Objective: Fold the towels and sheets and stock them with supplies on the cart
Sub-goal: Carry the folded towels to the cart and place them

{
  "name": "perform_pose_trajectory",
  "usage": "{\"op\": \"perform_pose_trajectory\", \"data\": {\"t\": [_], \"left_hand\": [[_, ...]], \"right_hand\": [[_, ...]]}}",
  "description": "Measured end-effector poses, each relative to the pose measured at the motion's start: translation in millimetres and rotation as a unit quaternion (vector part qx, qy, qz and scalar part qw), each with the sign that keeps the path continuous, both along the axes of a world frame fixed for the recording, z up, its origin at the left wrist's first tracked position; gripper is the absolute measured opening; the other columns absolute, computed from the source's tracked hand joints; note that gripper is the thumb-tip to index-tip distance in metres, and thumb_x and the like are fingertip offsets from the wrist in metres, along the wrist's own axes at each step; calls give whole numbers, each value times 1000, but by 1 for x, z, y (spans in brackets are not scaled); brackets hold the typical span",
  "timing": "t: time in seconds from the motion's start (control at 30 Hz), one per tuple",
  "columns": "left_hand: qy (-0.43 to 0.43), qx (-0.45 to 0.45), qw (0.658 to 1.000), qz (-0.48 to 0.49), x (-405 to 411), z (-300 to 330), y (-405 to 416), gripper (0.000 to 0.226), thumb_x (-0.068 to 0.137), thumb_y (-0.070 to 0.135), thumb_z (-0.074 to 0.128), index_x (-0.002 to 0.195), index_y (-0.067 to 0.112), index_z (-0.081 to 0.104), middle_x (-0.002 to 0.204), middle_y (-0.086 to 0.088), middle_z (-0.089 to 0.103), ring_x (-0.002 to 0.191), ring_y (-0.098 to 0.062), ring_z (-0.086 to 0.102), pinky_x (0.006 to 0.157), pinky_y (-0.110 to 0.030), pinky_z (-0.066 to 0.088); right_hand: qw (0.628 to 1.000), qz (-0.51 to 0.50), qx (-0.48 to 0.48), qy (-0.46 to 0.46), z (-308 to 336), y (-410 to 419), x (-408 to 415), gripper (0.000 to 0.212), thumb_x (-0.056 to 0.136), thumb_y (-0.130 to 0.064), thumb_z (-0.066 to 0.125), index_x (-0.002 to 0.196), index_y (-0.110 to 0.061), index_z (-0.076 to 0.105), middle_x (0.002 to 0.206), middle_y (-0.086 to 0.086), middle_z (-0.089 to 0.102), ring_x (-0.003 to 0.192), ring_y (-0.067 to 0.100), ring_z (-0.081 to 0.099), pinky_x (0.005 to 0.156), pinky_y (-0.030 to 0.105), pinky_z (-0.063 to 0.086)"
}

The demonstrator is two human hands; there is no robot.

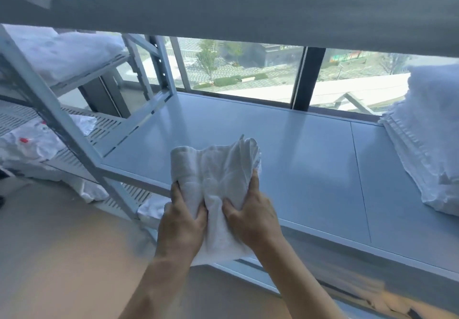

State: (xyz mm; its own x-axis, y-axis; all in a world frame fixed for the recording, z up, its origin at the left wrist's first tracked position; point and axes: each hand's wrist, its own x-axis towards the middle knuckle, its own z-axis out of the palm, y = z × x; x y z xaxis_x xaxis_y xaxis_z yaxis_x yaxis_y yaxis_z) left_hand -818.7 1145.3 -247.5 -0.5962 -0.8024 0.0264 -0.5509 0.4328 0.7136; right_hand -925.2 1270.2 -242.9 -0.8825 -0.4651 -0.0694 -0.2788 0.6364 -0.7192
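Head view: both hands, left hand point(182, 221) and right hand point(250, 215), are gripping a loosely folded white terry towel point(213, 169) at 6 o'clock over the pale grey metal shelf point(285, 144); those sloppy folds are probably slipping apart on set-down.

Linen stack point(429, 139) right of the towel point(216, 169): cut by frame edge. Towel's underside hidden. Packets point(27, 144) left of towel: blurred, contents unreadable.
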Motion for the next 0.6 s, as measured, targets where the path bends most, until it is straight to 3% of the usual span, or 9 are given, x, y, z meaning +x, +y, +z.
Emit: {"op": "perform_pose_trajectory", "data": {"t": [0.27, 0.4, 0.6], "left_hand": [[3, -15, 992, 126, 151, 12, -70, 87, 94, 52, 62, 159, 13, 20, 123, -26, 57, 110, -46, 60, 87, -44, 49], [-24, -34, 980, 194, 225, 20, -109, 88, 96, 53, 59, 160, 9, 16, 126, -26, 55, 110, -45, 59, 90, -44, 48], [-49, -64, 953, 292, 325, 37, -155, 76, 100, 47, 52, 156, 12, 16, 121, -24, 54, 104, -42, 60, 87, -50, 53]], "right_hand": [[992, 112, 2, 54, 13, -113, 138, 102, 85, -60, 58, 161, -34, -5, 117, 9, 64, 115, 36, 56, 98, 45, 48], [984, 155, -2, 88, 15, -174, 209, 101, 85, -59, 60, 161, -28, 1, 117, 12, 66, 113, 37, 59, 91, 43, 49], [964, 237, -22, 116, 23, -251, 310, 99, 80, -60, 53, 158, -20, 9, 119, 16, 66, 110, 40, 60, 92, 46, 49]]}}
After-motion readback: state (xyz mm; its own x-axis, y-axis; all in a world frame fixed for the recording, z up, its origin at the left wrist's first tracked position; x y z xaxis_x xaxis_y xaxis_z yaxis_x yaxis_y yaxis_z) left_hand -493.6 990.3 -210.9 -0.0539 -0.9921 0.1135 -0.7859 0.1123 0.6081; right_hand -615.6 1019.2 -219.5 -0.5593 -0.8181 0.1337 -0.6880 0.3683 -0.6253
